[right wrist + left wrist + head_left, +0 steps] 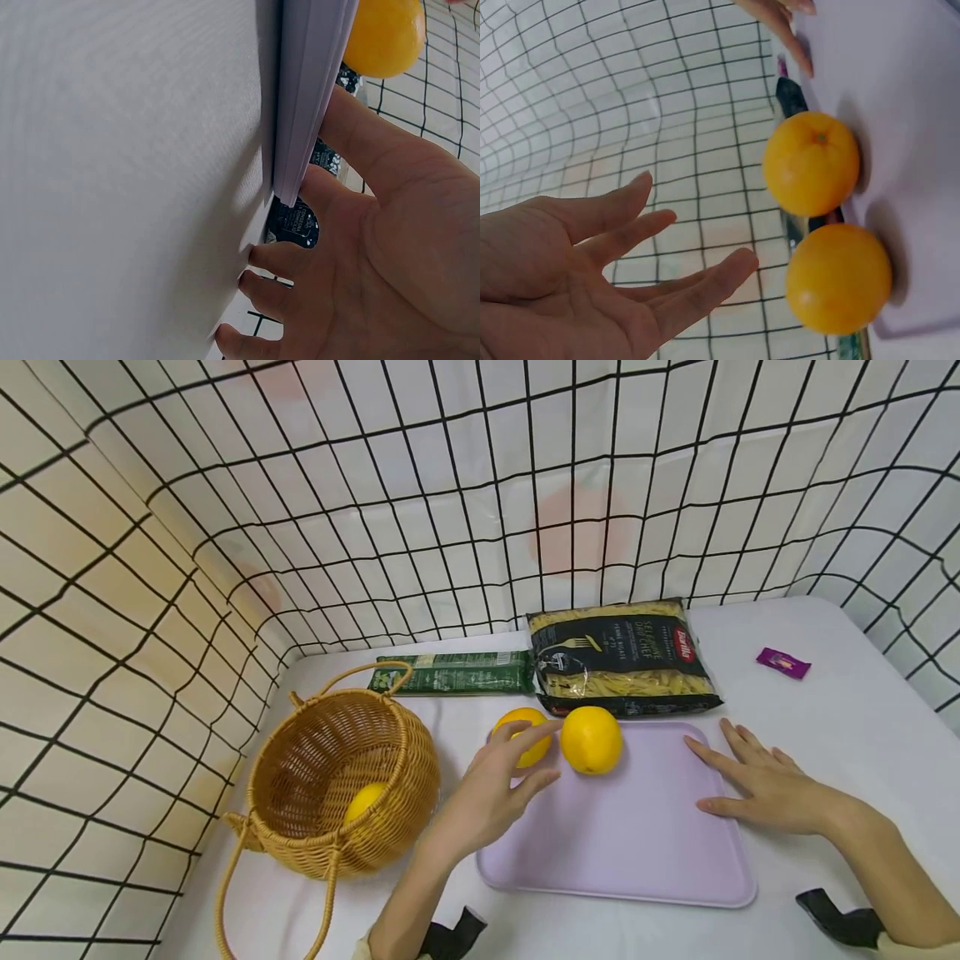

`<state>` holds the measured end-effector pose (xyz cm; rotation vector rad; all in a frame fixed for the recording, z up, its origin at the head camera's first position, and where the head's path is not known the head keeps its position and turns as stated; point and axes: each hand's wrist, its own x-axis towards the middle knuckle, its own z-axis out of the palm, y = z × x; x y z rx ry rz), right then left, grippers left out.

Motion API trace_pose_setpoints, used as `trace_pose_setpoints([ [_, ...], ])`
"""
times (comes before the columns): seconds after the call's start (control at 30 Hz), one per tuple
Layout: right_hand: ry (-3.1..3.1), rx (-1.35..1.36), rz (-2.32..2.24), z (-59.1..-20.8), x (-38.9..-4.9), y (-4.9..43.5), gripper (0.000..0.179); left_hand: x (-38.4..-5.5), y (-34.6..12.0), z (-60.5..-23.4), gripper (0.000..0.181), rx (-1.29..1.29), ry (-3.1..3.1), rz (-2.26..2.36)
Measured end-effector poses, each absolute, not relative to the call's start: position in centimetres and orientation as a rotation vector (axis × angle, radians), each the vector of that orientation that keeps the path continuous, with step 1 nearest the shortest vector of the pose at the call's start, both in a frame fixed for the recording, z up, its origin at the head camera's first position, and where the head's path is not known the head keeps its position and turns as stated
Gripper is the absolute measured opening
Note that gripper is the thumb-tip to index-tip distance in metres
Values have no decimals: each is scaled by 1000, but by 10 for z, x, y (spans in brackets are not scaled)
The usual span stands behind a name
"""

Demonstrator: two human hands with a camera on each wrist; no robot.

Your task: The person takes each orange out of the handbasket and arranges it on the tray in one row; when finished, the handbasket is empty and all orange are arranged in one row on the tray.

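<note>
Arches the left hand (483, 793) at the centre of the frame, thumb and fingers wide apart, holding nothing; overlaps the left orange (534, 753) in the head view, yet shows a gap to it in the left wrist view, perhaps spread to match the fruit's roundness. Has the right orange (591, 740) just beside it, both at the upper left of the lilac tray (637, 835). Splays the right hand (772, 789) at the right, thumb and index finger touching the tray's edge, other fingertips on the white cloth (862, 710), gripping nothing, presumably bracing the tray. Includes at left a wicker basket (422, 768) with yellow fruit (365, 800) inside, handles folded outward, likely for easier access. Shows the Barilla pasta bag (618, 656) lying flat behind the tray.
</note>
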<state>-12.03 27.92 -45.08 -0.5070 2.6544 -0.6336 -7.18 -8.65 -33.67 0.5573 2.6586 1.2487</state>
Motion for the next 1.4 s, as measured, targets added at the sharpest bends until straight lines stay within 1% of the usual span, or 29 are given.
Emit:
trace_pose_setpoints([
  [0.33, 2657, -497, -629, -453, -121, 283, 90, -39, -137, -311, 52, 501, 2811, 1168],
  [0.57, 2660, -502, -629, -453, -120, 283, 90, -34, -187, -291, 50, 552, 2954, 1147],
  [0.67, 2665, -505, -626, -453, -120, 282, 90, -34, -206, -283, 47, 525, 2948, 1146],
  [0.87, 2664, -507, -632, -452, -120, 282, 90, -39, -239, -273, 46, 427, 2973, 999],
  [1.13, 2649, -498, -650, -451, -120, 280, 91, -55, -281, -256, 43, 439, 2861, 862],
  [1.27, 2657, -507, -645, -451, -120, 281, 90, -70, -300, -252, 41, 527, 2712, 854],
  [1.4, 2660, -508, -647, -452, -119, 281, 90, -87, -313, -254, 40, 683, 2567, 823],
])
